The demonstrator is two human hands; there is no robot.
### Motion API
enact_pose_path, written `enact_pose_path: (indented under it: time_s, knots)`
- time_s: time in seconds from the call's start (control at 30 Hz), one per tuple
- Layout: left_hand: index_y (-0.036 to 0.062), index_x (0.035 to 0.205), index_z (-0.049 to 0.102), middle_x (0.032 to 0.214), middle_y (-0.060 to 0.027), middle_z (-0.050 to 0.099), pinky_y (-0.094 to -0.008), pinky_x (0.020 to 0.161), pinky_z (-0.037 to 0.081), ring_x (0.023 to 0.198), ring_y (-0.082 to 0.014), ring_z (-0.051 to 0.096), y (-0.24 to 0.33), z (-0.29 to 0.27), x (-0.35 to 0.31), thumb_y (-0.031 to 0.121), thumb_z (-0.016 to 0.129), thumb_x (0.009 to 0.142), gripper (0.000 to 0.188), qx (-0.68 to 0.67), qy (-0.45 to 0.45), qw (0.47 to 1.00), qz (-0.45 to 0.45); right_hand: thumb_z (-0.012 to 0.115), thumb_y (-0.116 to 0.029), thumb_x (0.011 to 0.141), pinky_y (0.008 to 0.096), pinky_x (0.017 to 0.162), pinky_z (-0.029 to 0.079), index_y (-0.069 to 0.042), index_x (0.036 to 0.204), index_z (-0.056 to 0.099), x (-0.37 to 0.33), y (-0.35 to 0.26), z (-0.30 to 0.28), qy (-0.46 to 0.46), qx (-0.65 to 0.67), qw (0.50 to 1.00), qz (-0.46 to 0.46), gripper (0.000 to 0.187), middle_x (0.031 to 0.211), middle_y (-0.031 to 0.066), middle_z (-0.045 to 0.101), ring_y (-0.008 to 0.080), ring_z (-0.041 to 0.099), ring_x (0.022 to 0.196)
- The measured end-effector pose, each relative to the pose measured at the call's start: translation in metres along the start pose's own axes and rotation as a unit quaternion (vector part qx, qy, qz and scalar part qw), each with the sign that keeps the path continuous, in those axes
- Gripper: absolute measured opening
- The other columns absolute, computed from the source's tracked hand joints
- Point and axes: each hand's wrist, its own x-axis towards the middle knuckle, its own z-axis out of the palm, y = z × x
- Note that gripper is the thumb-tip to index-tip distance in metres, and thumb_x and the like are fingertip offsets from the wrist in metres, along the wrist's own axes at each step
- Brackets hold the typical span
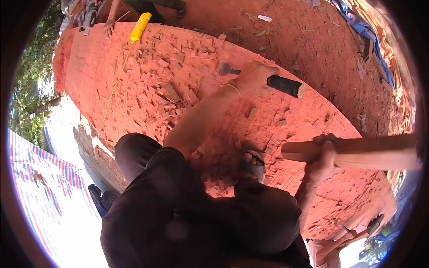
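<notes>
A black-handled chisel (286, 85) is sitting in the person's left hand (255, 76), which is gripping it over the reddish wooden slab (91, 58), near the far edge, blade pointing left. The right hand (325, 157) is clasping a thick wooden club (366, 154) toward the right end. Wood chips (164, 63) are littering the slab; beyond, a yellow bottle-shaped tool (140, 27) is resting at the far edge, its cord (117, 80) trailing nearward, while a co-worker's hand (108, 29) is resting farther left.

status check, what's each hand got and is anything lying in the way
Left hand closed on black-handled chisel. Right hand gripping thick wooden bar. Loose wood chips scattered over red slab.
</notes>
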Motion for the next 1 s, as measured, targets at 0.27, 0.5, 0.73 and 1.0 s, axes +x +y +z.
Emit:
enact_pose_path:
  time_s: [0.27,0.5,0.73,1.0]
  knots:
    - [0.0085,0.084,0.066,0.071,-0.0151,0.065,-0.0470,0.062,0.050,0.072,-0.0395,0.066,-0.002,0.003,0.001,0.016,0.074,0.071,0.018,0.050,0.015,0.999,0.013,0.071,-0.010,0.077,0.0284,0.063,0.046,0.000,0.095,0.063,0.004,0.012,-0.089,-0.145,-0.206,0.968,0.023,0.022,0.073,0.0044,0.061,0.0116,0.055,0.064]
    - [0.0082,0.085,0.066,0.073,-0.0145,0.066,-0.0469,0.063,0.051,0.074,-0.0385,0.068,-0.009,0.008,0.000,0.014,0.073,0.070,0.017,0.002,0.001,1.000,-0.002,0.066,-0.017,0.081,0.0358,0.080,0.049,0.000,0.088,0.061,0.004,-0.012,0.005,0.053,0.022,0.998,0.013,0.019,0.077,0.0068,0.061,0.0187,0.059,0.076]
    - [0.0088,0.084,0.066,0.073,-0.0155,0.065,-0.0484,0.064,0.050,0.074,-0.0389,0.067,-0.008,0.002,0.003,0.015,0.074,0.069,0.018,0.026,-0.051,0.998,-0.010,0.073,-0.011,0.077,0.0309,0.054,0.049,0.000,0.091,0.058,-0.018,0.067,-0.088,-0.141,-0.187,0.970,0.071,0.023,0.067,0.0055,0.060,0.0152,0.059,0.058]
    - [0.0101,0.086,0.067,0.074,-0.0144,0.066,-0.0494,0.065,0.050,0.074,-0.0384,0.067,-0.022,0.015,-0.006,0.014,0.071,0.070,0.016,0.029,-0.028,0.999,0.019,0.068,-0.013,0.082,0.0321,0.070,0.049,0.002,0.097,0.064,0.002,0.007,0.004,0.077,0.098,0.992,0.027,0.022,0.077,0.0078,0.062,0.0183,0.060,0.076]
